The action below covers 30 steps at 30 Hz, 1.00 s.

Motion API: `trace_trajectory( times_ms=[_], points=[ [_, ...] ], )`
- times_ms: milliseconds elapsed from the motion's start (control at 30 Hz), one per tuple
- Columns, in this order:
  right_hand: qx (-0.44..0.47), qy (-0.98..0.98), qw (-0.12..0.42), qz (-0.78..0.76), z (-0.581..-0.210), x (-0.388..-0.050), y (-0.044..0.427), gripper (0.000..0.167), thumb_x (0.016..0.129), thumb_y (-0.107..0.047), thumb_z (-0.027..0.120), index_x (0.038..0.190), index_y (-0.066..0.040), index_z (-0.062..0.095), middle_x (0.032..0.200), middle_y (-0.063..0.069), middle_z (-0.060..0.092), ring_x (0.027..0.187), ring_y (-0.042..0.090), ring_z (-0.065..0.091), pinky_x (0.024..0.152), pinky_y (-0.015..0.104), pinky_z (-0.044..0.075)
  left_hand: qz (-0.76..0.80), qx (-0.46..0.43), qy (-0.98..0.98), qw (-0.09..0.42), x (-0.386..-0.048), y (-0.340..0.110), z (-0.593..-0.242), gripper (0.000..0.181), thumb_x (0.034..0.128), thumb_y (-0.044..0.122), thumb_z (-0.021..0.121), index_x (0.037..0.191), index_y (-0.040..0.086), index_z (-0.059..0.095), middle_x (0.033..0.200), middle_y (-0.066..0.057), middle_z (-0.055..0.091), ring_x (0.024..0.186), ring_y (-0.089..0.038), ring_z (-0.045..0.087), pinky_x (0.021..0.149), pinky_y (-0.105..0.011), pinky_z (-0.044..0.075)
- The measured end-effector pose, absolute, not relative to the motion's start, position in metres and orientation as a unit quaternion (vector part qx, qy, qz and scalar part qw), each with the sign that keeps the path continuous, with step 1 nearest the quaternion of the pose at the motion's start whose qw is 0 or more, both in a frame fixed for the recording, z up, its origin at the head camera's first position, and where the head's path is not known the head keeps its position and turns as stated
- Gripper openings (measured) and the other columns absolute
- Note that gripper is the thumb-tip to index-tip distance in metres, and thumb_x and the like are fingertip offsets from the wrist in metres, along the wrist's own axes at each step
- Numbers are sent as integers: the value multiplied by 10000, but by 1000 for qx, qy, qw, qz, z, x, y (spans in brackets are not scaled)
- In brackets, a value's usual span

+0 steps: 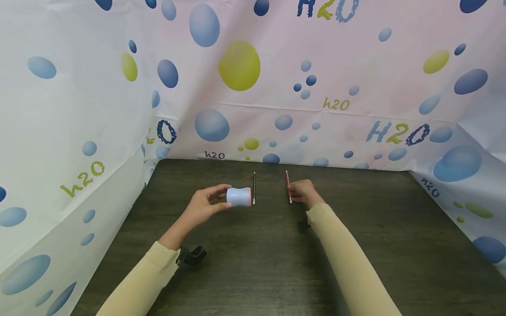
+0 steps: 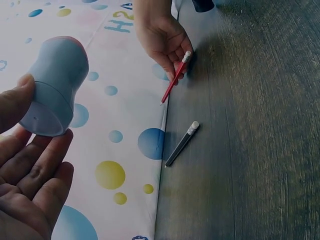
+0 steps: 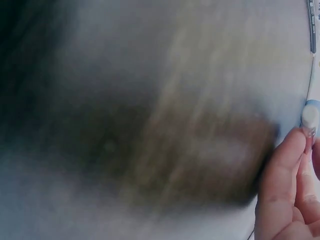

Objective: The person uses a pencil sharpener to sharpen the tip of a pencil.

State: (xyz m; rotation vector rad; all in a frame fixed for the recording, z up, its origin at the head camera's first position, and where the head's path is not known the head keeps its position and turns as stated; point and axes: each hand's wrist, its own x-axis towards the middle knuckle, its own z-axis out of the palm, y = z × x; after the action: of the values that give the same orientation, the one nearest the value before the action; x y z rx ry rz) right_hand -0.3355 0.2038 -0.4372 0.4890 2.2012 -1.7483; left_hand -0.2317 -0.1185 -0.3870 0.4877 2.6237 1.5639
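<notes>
My left hand (image 1: 203,204) holds a light blue, narrow-waisted container (image 1: 238,197) with a pink-red end, gripping it between thumb and fingers. In the left wrist view the container (image 2: 60,75) is tilted, its pale end facing the camera. A black pencil (image 1: 254,188) with a white eraser lies on the table, just right of the container in the head view. Farther right, my right hand (image 1: 305,192) pinches a red pencil (image 1: 288,179), whose eraser end points towards me. The right wrist view catches only fingers (image 3: 280,185) and the white eraser (image 3: 310,116); much of it is blurred.
The dark wooden table (image 1: 257,263) spreads beneath both arms. A white sheet printed with blue and green spots (image 1: 276,87) stands behind it and along its sides. A black strap device (image 1: 191,255) sits at the left wrist.
</notes>
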Motion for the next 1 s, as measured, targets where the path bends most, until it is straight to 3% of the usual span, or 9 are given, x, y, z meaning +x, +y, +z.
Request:
trace_trajectory(
  times_ms=[200,467,600,733,900,1000],
  points=[
    [172,774,130,-596,-439,-335,200,351,1017,-29,586,1332,127,596,861,28,662,858,162,631,1022,454,575,508,154,847,29,-232,-119,-387,488,929,94,745,1387,-5,608,1395,-260,632,1262,-411,648,1075,-527,536],
    [177,790,128,-573,-445,-345,200,320,987,-16,631,1280,110,647,1226,266,703,1118,346,696,1015,502,580,506,153,848,32,-234,-119,-388,493,926,100,751,1387,-2,609,1402,-257,629,1269,-419,642,1079,-532,532],
    [170,785,133,-581,-458,-359,206,262,951,-18,689,1184,102,698,1148,263,731,1052,341,728,927,475,619,510,153,846,36,-234,-118,-388,503,920,98,756,1390,-4,606,1405,-257,627,1280,-439,629,1082,-536,529],
    [184,792,126,-568,-444,-347,198,317,972,-2,651,1261,127,647,1123,241,740,1008,292,731,961,457,611,514,152,843,38,-235,-118,-387,510,920,95,754,1395,-6,601,1413,-258,620,1288,-443,622,1079,-535,531],
    [176,800,117,-562,-435,-338,194,305,973,3,650,1247,136,650,813,84,716,736,153,679,804,363,644,513,154,843,37,-234,-116,-384,509,921,102,756,1397,0,603,1421,-252,617,1282,-420,634,1080,-528,532],
    [178,805,112,-555,-435,-340,193,305,965,2,664,1242,129,660,747,25,684,655,101,629,719,319,640,512,157,844,36,-234,-115,-384,507,924,105,755,1397,2,604,1425,-249,615,1280,-411,638,1080,-526,533]
  ],
)
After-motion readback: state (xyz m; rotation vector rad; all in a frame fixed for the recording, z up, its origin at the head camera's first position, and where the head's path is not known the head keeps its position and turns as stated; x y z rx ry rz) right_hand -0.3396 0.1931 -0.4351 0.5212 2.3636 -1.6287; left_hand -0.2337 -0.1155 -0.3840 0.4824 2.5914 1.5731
